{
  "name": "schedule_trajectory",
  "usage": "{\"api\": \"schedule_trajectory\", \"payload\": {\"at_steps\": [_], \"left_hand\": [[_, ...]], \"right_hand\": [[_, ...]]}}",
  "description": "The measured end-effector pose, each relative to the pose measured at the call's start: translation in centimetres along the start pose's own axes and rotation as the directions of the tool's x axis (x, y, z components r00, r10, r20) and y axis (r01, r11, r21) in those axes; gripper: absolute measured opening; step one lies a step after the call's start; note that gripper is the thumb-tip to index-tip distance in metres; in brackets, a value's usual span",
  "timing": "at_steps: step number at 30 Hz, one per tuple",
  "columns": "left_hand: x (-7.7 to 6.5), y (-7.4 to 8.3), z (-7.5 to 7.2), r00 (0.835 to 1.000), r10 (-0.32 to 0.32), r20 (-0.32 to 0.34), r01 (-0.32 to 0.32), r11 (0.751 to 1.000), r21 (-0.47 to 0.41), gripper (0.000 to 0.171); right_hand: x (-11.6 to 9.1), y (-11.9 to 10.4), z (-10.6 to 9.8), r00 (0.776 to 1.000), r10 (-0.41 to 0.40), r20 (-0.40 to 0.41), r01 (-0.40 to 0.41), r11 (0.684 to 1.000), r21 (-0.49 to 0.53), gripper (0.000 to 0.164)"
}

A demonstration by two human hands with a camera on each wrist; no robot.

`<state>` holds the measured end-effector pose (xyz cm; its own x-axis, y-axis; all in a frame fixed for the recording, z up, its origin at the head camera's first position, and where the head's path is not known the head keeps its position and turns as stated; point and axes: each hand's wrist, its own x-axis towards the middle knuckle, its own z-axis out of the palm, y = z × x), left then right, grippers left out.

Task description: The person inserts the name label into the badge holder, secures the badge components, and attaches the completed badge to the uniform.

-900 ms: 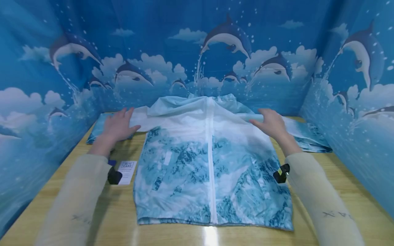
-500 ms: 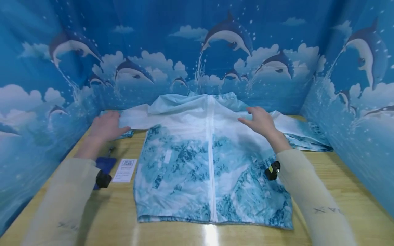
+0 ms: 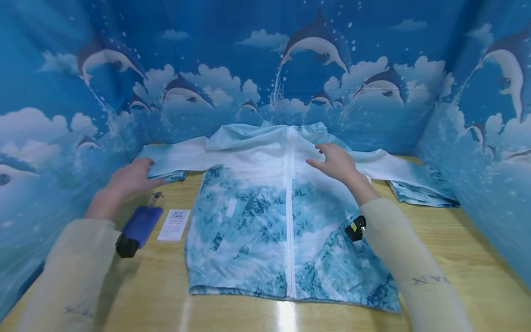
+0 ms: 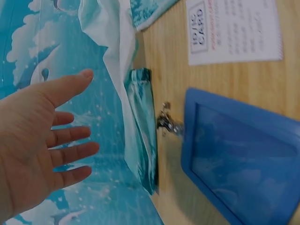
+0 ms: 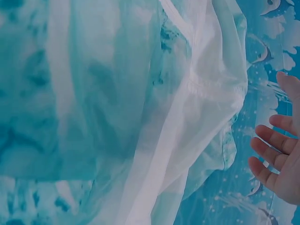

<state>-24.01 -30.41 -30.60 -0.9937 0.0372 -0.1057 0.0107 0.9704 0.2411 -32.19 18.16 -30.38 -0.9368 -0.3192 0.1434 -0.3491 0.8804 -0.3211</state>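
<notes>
A zip-up jacket, white at the shoulders with a teal mountain print below, lies spread front up on the wooden table. Its left-side sleeve and right-side sleeve reach outward, with their ends folded. My left hand is at the end of the left-side sleeve, holding nothing; its fingers are spread in the left wrist view. Above the jacket's upper right front is my right hand, its fingers loosely bent and nothing in them. In the right wrist view, the fingers are apart from the fabric.
A blue card holder with a metal clip lies left of the jacket, partly behind my left wrist camera. Beside it is a printed white card. Dolphin-patterned curtains enclose the back and both sides of the table.
My left hand has moved left and toward me, off the sleeve, uncovering the blue card holder. My right hand has shifted left, over the jacket front. The jacket lies as before.
</notes>
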Motion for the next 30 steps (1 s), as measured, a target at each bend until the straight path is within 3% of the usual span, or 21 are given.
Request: {"api": "schedule_trajectory", "payload": {"at_steps": [7,12,19,30], "left_hand": [[-1.1,-1.5,0.8,0.996,0.058,0.069,-0.053,0.995,-0.079,0.079],[-1.8,-2.4,1.4,0.992,0.068,0.103,-0.054,0.99,-0.13,0.069],[-2.6,-3.3,2.3,0.982,0.021,0.19,0.009,0.988,-0.155,0.081],[-3.4,-4.5,3.6,0.978,0.037,0.203,-0.002,0.985,-0.172,0.083]], "right_hand": [[0.6,-1.4,0.8,0.999,-0.022,0.029,0.021,1.0,0.012,0.065],[0.8,-2.2,1.1,0.999,-0.042,0.033,0.042,0.999,0.009,0.065],[1.1,-3.2,1.8,0.994,-0.106,0.015,0.106,0.994,-0.025,0.061],[1.7,-5.2,2.8,0.978,-0.204,0.034,0.205,0.979,-0.025,0.061]]}}
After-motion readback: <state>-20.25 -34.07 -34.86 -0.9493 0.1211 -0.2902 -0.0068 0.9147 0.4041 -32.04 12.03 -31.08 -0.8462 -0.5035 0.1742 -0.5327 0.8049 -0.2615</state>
